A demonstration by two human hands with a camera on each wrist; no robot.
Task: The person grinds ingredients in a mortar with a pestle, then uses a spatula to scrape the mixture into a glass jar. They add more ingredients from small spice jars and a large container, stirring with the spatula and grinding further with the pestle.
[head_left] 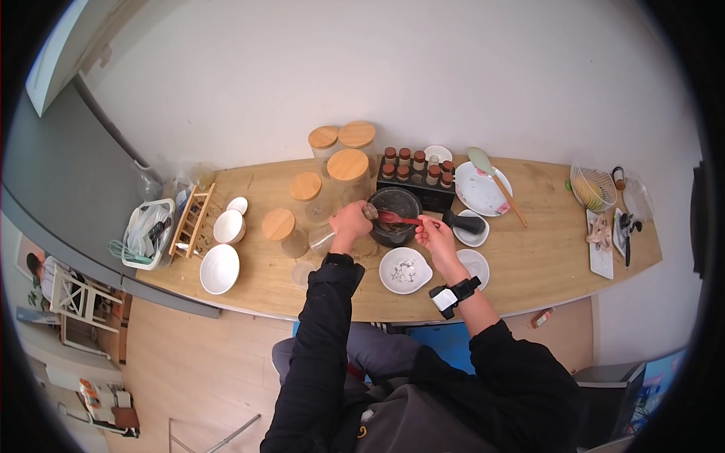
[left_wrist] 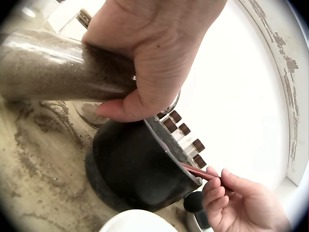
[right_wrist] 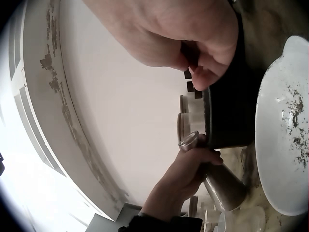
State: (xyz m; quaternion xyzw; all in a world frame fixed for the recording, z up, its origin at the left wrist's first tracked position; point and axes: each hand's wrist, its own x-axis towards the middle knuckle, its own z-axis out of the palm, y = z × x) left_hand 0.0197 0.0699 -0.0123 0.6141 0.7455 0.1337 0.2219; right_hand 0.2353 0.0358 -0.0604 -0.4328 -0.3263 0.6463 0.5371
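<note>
My left hand point(head_left: 350, 224) grips a clear glass jar point(left_wrist: 63, 67) lying tilted on its side, dusted with grey-brown powder inside. The jar's mouth is at the left rim of a black mortar point(left_wrist: 135, 159). My right hand point(head_left: 436, 238) pinches the handle of a red spoon point(head_left: 390, 217), whose head overlaps the mortar's mouth near the jar in the head view. Dark material shows inside the mortar. Just in front of it stands a white bowl point(head_left: 391, 284) with dark flakes in it, also large in the right wrist view.
Behind the mortar is a black spice rack point(head_left: 434, 198) with brown-capped bottles. Wooden-lidded jars point(head_left: 348, 167) stand at the left. A black pestle point(head_left: 467, 223) rests on a white dish to the right, near a plate point(head_left: 476, 181) bearing a spatula point(head_left: 482, 163). Powder smears the tabletop.
</note>
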